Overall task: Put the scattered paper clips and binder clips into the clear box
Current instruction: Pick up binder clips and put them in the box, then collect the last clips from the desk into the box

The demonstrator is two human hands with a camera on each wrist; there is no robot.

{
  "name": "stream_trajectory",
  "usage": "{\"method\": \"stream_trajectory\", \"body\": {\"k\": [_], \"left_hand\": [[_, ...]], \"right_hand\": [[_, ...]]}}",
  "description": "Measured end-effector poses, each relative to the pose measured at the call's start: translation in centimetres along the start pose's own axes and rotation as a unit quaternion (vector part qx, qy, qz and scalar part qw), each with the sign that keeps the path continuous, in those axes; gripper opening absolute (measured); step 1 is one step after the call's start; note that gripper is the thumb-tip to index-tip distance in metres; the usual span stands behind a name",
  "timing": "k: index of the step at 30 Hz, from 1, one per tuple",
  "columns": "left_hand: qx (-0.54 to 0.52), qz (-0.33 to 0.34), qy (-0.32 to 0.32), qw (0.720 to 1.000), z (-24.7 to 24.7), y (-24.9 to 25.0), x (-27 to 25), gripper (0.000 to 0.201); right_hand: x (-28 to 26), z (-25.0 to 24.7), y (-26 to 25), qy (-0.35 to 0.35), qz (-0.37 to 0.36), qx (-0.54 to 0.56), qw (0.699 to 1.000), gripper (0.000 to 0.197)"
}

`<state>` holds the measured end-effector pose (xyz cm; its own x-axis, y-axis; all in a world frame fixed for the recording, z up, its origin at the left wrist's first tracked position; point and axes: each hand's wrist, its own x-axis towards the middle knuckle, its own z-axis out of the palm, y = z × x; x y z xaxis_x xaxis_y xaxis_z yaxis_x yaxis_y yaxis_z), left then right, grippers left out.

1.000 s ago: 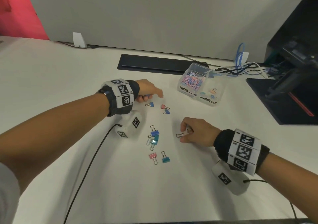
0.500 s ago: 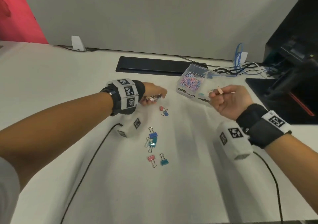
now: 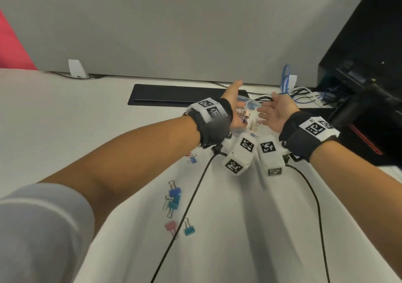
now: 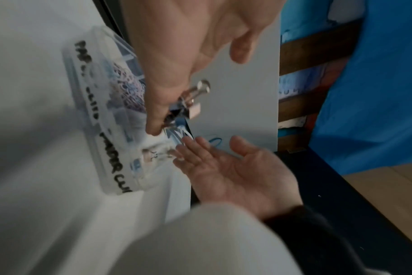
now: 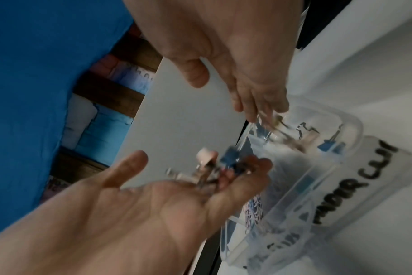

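Over the clear box [image 4: 99, 141] at the far side of the white table [image 3: 65, 119], both hands meet palm to palm. The left hand [image 3: 233, 106] has its fingers extended and its palm turned sideways, with a small cluster of binder clips [image 4: 188, 106] lying against its fingers; at least two show, one pale pink and one blue, though blur hides the exact count. The right hand [image 3: 276, 113] is spread flat and holds nothing, its fingertips [image 4: 188, 148] just above the box's right compartment. That compartment holds about three binder clips, while the left one holds a heap of coloured paper clips [image 4: 127, 87]. Nearer the person, six binder clips lie loose on the table: a pink and blue pair [image 3: 191, 157], a tight group of three [image 3: 173, 200] in blue, white and teal, a single pink one [image 3: 170, 226] and a single teal one [image 3: 188, 230]. Two black cables [image 3: 189, 206] trail from the wrist cameras across the table.
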<state>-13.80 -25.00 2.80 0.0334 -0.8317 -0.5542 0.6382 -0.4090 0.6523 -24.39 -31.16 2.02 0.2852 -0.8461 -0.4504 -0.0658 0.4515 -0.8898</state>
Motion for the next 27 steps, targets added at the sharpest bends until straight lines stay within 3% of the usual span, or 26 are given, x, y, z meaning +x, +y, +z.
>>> {"method": "stream_trajectory", "body": {"k": [3,5,8,10,11,13,15,17,18,20,23,25,27], "left_hand": [[-0.006,-0.013,-0.022,1.0,0.7,-0.3,1.2,0.091],[0.023,-0.017,-0.036,0.999,0.8,-0.4,1.2,0.096],[0.125,-0.008,-0.051,0.991,0.7,-0.2,-0.6,0.085],[0.249,0.008,-0.051,0.967,0.3,0.2,-2.1,0.065],[0.324,0.032,-0.041,0.944,-0.3,0.4,-2.7,0.052],[0.485,0.094,-0.029,0.869,-2.3,0.9,-3.9,0.03],[0.665,0.102,-0.024,0.739,-5.0,1.0,-4.9,0.027],[0.792,0.064,-0.022,0.607,-7.6,0.5,-5.5,0.038],[0.825,0.047,-0.025,0.562,-8.6,0.0,-5.8,0.044],[0.85,0.047,-0.038,0.523,-9.8,-1.0,-6.3,0.054],[0.874,0.08,-0.047,0.477,-10.3,-2.2,-6.1,0.054],[0.891,0.089,-0.042,0.444,-10.3,-2.9,-5.8,0.052],[0.902,0.097,-0.038,0.419,-10.2,-3.5,-5.7,0.05]], "right_hand": [[-0.2,-0.1,0.2,-0.013,-0.022,-0.008,1.0,0.063],[-0.6,-0.2,0.5,-0.006,-0.036,-0.017,0.999,0.064],[-2.3,0.0,1.1,0.021,-0.077,-0.101,0.992,0.056],[-4.2,0.3,1.8,0.035,-0.122,-0.158,0.979,0.033],[-5.1,0.4,2.3,0.031,-0.147,-0.181,0.972,0.015],[-6.6,0.5,3.7,0.001,-0.201,-0.234,0.951,0.024],[-8.5,0.8,5.3,-0.092,-0.218,-0.321,0.917,0.032],[-10.4,1.4,7.0,-0.2,-0.219,-0.426,0.855,0.03],[-11.3,1.8,7.7,-0.239,-0.214,-0.476,0.819,0.025],[-12.8,2.8,9.2,-0.294,-0.213,-0.56,0.745,0.022],[-14.1,4.3,11.1,-0.335,-0.215,-0.637,0.66,0.041],[-14.7,5.0,12.1,-0.338,-0.218,-0.655,0.64,0.046],[-14.9,5.3,12.8,-0.33,-0.212,-0.659,0.642,0.051]]}}
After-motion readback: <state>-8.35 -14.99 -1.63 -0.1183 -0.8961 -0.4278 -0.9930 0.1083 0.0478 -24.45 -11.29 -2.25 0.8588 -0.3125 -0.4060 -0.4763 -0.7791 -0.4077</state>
